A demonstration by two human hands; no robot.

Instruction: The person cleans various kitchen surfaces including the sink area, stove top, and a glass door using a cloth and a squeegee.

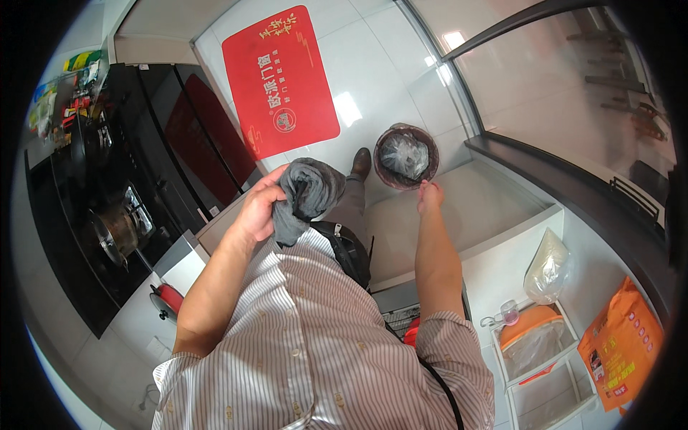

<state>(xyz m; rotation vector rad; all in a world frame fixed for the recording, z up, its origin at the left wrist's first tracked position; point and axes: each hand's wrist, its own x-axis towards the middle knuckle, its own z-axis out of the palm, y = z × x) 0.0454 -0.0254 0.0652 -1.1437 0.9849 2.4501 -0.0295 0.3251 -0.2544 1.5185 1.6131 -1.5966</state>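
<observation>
Bunched in my left hand (pixel 263 207) is a dark grey cloth (pixel 314 188), rolled into loose folds and held in front of my striped shirt. My right hand (pixel 430 196) grips the near rim of a brown waste bin (pixel 380 171) with its fingers. Inside the bin sits a crumpled clear plastic bag (pixel 404 156). The bin appears tilted towards me; whether its base touches the floor is hidden. My shoe (pixel 362 163) is just left of the bin.
A red floor mat (pixel 317 113) bearing writing lies ahead on white tiles. Left is a black gas stove (pixel 75 215) with a metal pot (pixel 115 234). A framed glass door (pixel 527 80) stands right. Lower right are a storage rack (pixel 570 357) and an orange bag (pixel 621 344).
</observation>
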